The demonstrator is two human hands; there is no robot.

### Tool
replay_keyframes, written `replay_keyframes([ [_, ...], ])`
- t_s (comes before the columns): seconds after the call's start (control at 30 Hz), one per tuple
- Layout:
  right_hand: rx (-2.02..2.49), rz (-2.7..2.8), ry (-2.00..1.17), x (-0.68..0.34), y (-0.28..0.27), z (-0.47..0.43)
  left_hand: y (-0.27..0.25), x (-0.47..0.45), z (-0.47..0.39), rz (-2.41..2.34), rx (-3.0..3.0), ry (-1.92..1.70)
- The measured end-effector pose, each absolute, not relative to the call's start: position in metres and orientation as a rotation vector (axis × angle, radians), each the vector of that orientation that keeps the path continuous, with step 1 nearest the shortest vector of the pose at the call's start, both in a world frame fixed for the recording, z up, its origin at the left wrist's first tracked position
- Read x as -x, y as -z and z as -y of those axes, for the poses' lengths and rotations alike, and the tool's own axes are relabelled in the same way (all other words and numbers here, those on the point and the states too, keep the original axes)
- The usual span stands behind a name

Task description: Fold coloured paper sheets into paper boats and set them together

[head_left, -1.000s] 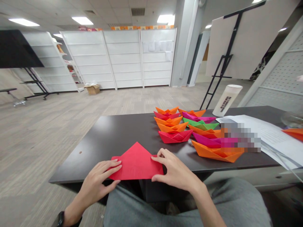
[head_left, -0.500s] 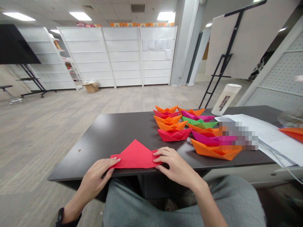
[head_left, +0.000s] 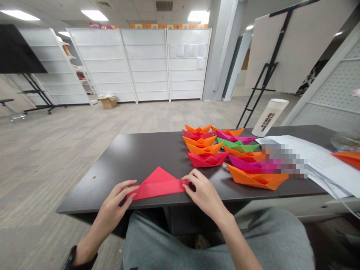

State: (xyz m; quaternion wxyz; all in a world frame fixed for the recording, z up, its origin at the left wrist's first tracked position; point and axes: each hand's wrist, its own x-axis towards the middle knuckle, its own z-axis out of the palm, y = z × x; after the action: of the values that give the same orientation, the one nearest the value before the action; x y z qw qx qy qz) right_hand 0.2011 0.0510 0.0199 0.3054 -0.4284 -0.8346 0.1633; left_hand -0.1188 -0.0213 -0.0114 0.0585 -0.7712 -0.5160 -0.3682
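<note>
A red sheet of folded paper (head_left: 159,184) lies at the front edge of the dark table, its peak pointing away from me and a straight band folded up across its lower part. My left hand (head_left: 116,197) pinches the band's left end between thumb and fingers. At the other end, my right hand (head_left: 201,189) grips the band's right corner with thumb and fingertips. Beyond my right hand stand two rows of folded paper boats, among them a red boat (head_left: 208,159), a green boat (head_left: 236,145) and an orange boat (head_left: 257,178).
The dark table (head_left: 132,150) ends close to my lap. To the right are white paper sheets (head_left: 323,161), a cable and a blurred patch. A white cylindrical container (head_left: 270,117) stands behind the boats. Another orange paper piece (head_left: 348,158) lies at the far right.
The paper's lower edge now shows a raised band across it, and the sheet is slightly tilted. Both hands have shifted a little, with fingers more curled at the ends.
</note>
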Motion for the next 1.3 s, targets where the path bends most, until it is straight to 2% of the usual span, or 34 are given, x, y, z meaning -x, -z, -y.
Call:
replay_keyframes([
  [0.27,1.126,2.329,-0.205,-0.182,-0.037,-0.024,0.005,0.115,0.027,1.319,2.502,0.713],
  [0.43,0.757,2.562,-0.435,-0.152,-0.030,0.007,0.007,0.119,0.026,1.302,2.509,0.707],
  [0.67,0.994,2.580,-0.607,-0.179,-0.044,0.002,0.007,0.117,0.025,1.334,2.493,0.729],
  [0.93,1.180,2.562,-0.617,-0.221,-0.061,-0.008,0.006,0.116,0.026,1.341,2.501,0.722],
  [1.13,1.108,2.506,-0.566,-0.222,-0.060,-0.017,0.007,0.114,0.023,1.511,2.391,0.740],
  [1.3,1.066,2.473,-0.462,-0.218,-0.060,-0.018,0.011,0.115,0.021,1.608,2.333,0.921],
])
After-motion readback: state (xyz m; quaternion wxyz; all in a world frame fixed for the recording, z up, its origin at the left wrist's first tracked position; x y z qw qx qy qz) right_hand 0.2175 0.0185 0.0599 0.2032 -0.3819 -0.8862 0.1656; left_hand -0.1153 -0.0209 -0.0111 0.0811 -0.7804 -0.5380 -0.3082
